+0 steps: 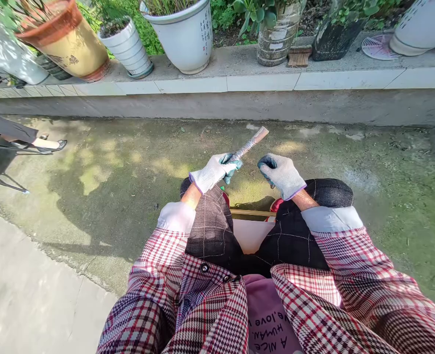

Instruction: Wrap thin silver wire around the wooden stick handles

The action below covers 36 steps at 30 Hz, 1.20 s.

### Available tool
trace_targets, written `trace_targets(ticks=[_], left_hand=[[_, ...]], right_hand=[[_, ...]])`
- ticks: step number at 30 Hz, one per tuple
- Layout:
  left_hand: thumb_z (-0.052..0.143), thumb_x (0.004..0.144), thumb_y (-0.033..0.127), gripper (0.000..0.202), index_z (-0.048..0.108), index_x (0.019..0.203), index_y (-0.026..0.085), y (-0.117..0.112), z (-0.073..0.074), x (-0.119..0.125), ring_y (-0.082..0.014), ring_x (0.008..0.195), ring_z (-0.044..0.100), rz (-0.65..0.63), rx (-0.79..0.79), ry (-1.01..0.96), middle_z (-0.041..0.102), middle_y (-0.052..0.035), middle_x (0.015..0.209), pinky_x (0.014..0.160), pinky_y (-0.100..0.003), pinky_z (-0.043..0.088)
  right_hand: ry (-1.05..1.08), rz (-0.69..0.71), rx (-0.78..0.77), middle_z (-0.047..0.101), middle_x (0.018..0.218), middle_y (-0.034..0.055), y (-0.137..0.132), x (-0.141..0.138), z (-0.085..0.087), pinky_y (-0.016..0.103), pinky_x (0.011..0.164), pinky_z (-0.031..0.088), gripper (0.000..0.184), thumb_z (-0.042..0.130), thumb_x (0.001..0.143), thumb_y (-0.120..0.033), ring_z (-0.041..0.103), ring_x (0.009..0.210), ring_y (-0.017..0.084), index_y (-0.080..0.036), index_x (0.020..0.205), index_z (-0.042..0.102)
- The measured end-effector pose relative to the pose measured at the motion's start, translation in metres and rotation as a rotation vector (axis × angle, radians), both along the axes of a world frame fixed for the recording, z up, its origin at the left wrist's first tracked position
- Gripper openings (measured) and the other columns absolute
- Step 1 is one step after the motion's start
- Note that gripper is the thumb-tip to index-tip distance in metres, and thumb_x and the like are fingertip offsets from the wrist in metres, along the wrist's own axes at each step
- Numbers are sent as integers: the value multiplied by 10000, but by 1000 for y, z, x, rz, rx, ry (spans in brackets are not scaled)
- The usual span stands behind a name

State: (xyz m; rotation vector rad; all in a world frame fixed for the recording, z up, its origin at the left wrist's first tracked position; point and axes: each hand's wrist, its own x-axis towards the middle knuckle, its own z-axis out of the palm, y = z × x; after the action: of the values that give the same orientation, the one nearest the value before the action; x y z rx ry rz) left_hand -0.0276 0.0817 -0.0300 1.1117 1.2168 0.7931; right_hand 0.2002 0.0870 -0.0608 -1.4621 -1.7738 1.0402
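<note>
My left hand (216, 172), in a white knitted glove with a blue-green coated palm, is closed around the lower end of a wrapped stick (249, 144). The stick slants up to the right; its far end is bare and wood-coloured, and silvery wire or thread seems wound around its middle. To its right, apart from the stick, is my right hand (281, 173) in a matching glove. Its fingers are curled together, and whatever they hold, if anything, is hidden. Both hands are above my knees.
A thin wooden strip (252, 212) and a pale board (253, 235) lie between my legs, near red items (276, 205). Potted plants, including a white pot (182, 37), line the tiled ledge (261, 83) ahead. Another person's foot (49, 143) is at left, beside metal chair legs.
</note>
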Motion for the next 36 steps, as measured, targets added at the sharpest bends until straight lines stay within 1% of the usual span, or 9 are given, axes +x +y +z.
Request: trace_targets(ticks=[5, 8, 14, 19, 22, 26, 29, 33, 36], left_hand=[[716, 846, 192, 100, 639, 822, 133, 3, 1, 2, -61, 400, 478, 37, -31, -51, 558, 63, 524, 445, -221, 451], [709, 845, 171, 78, 663, 882, 119, 7, 0, 2, -96, 548, 631, 117, -38, -151, 659, 21, 627, 624, -251, 567], [664, 905, 234, 105, 671, 949, 140, 20, -17, 22, -174, 854, 747, 203, -68, -452, 764, -63, 860, 839, -314, 593], [496, 1011, 245, 211, 682, 1045, 152, 25, -27, 53, -190, 997, 736, 272, -49, -529, 773, -93, 1015, 896, -337, 589], [494, 1021, 238, 229, 707, 1072, 172, 23, -25, 66, -188, 986, 725, 254, 0, -493, 765, -85, 1059, 861, -325, 589], [507, 1025, 289, 261, 728, 1127, 195, 17, -25, 75, -130, 651, 618, 160, -15, -379, 750, -68, 1010, 570, -266, 515], [492, 1031, 291, 280, 737, 1094, 170, 15, -29, 75, -118, 619, 585, 168, -36, -328, 734, -64, 931, 563, -256, 508], [492, 1027, 251, 252, 727, 1039, 164, 19, -35, 59, -145, 823, 691, 311, 47, -214, 746, -77, 967, 759, -271, 577], [600, 933, 144, 187, 720, 1074, 171, 24, -38, 36, -154, 1021, 701, 406, 177, -51, 760, -74, 1133, 898, -256, 556]], right_hand=[[-52, -75, 82, 746, 856, 43, 6, 7, -5, 345, 731, 565, 221, 570, 860, -342, 669, 748, 207, -206, 931, 729], [-95, -193, 182, 777, 1073, 84, 10, 9, -7, 412, 904, 554, 316, 592, 861, -342, 703, 940, 253, -200, 1098, 747], [166, 61, -168, 744, 859, 47, 4, -14, -12, 328, 677, 545, 308, 617, 862, -437, 659, 727, 193, -190, 1015, 719], [421, 124, -208, 745, 1034, 84, 2, -30, -14, 329, 711, 558, 608, 779, 692, -657, 666, 857, 211, -190, 1060, 652], [479, 100, -230, 738, 996, 71, 3, -27, -9, 360, 754, 583, 672, 787, 659, -755, 674, 863, 225, -211, 1017, 624], [503, 91, -248, 687, 774, 32, 0, -20, 1, 347, 631, 586, 634, 737, 690, -817, 642, 667, 196, -232, 881, 585], [475, 77, -305, 647, 689, 16, -2, -17, 7, 304, 488, 532, 550, 699, 769, -762, 561, 512, 144, -231, 807, 560], [336, -80, -337, 601, 635, -16, -1, -11, 12, 230, 361, 399, 309, 732, 810, -469, 509, 447, 106, -225, 797, 543], [300, -112, -330, 592, 666, -30, 0, -7, 13, 216, 352, 395, 193, 705, 766, -314, 509, 456, 96, -224, 805, 539]])
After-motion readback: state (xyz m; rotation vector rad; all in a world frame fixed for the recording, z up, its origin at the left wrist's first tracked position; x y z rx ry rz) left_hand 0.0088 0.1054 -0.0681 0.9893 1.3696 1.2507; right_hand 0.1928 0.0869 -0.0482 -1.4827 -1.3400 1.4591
